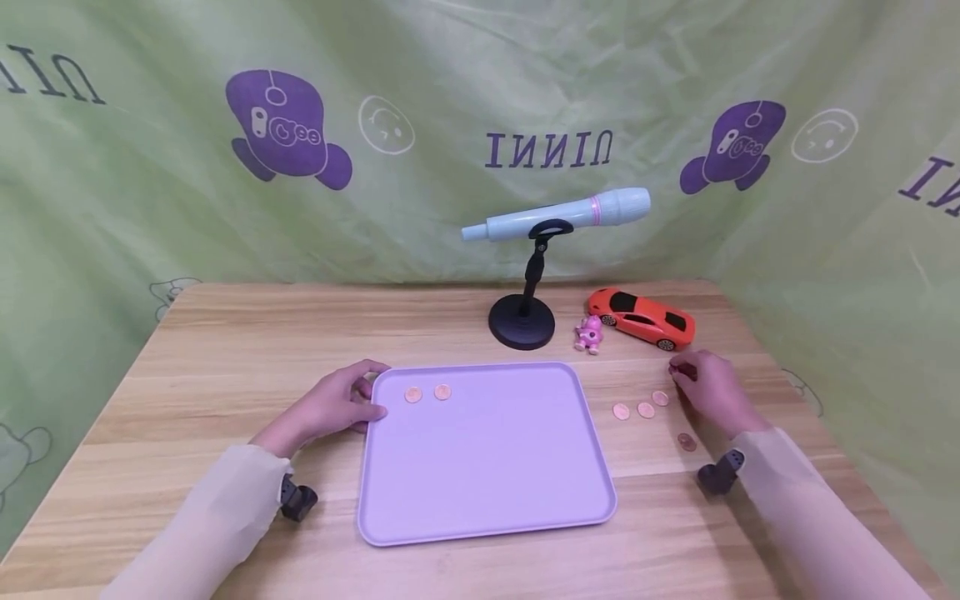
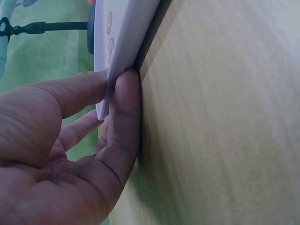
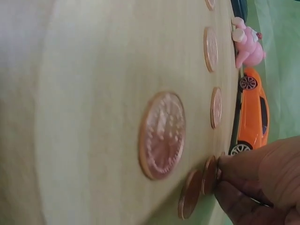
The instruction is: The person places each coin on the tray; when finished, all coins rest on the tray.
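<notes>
My left hand [image 1: 333, 406] grips the left rim of a lilac tray [image 1: 487, 458], thumb on top and fingers below the rim, as the left wrist view shows. Two copper coins [image 1: 427, 393] lie near the tray's upper left corner. To the right of the tray, my right hand [image 1: 708, 387] pinches a coin at its fingertips, low over the table. In the right wrist view, a coin [image 3: 190, 194] sits beside those fingertips, and a larger-looking coin [image 3: 162, 136] lies closer to the camera. Three coins [image 1: 646, 410] lie between tray and hand.
Behind the right hand stands an orange toy car [image 1: 641, 318], with a small pink figure [image 1: 588, 335] at its left. A light blue microphone [image 1: 562, 215] rests on a black stand [image 1: 522, 322] at the back. A green curtain [image 1: 420, 225] hangs behind the wooden table [image 1: 247, 350].
</notes>
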The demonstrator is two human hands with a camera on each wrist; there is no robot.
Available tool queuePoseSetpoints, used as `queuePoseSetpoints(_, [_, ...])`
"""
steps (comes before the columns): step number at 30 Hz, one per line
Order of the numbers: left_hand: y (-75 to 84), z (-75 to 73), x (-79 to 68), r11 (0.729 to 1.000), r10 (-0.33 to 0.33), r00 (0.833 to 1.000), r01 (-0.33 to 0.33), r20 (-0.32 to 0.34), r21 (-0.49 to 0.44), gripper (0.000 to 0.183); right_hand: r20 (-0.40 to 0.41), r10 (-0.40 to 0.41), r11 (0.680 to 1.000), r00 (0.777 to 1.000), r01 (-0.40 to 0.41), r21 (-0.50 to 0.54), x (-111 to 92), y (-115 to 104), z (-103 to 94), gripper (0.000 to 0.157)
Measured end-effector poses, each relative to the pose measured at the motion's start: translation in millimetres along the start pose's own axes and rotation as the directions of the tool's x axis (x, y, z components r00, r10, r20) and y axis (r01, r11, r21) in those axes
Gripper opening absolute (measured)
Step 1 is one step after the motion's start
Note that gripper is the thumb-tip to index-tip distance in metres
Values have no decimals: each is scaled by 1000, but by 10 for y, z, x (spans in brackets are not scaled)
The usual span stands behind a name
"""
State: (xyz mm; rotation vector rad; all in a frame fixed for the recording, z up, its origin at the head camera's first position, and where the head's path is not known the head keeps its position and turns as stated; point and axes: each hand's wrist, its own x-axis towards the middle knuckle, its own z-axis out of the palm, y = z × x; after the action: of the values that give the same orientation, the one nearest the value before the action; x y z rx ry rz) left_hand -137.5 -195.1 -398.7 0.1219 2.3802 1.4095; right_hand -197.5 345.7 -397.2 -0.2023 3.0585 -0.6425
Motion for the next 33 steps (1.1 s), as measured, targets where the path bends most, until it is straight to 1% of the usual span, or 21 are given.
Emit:
queuePoseSetpoints(2, [-1,-5,2,1000,-2,1000,2,-2,4,61,6,-9,1000,1000,9,5,12,18,-13,26])
queuePoseSetpoints(6, [-3,-22,8,1000,-3,1000,3,-2,13,61,51,3,999,999,-5,44,36,38,-47,21])
queuePoseSetpoints(9, [0,-26,14,1000,-5,1000,5,2,11,62,100,38,995,994,-46,84,37,52,-72,17])
queuePoseSetpoints(12, [11,-28,15,1000,-7,1000,7,4,9,62,95,52,995,994,-60,81,33,59,-82,16])
queuePoseSetpoints(18, [31,-39,3,1000,-9,1000,9,-3,1,62,30,42,997,999,-44,69,27,54,-68,17])
queuePoseSetpoints(25, [20,-32,-9,1000,-13,1000,13,-3,6,62,3,36,996,999,-36,85,-8,37,-38,17])
queuePoseSetpoints(27, [16,-24,-6,1000,-12,1000,12,-1,8,61,-22,27,996,999,-25,84,-22,19,-28,17])
queuePoseSetpoints(30, [17,-13,0,1000,-18,1000,18,-3,7,61,-51,24,996,998,-20,89,-49,-58,-8,19])
queuePoseSetpoints(33, [19,-5,5,1000,-21,1000,21,-3,4,61,-81,-5,995,997,13,101,-60,-195,25,22])
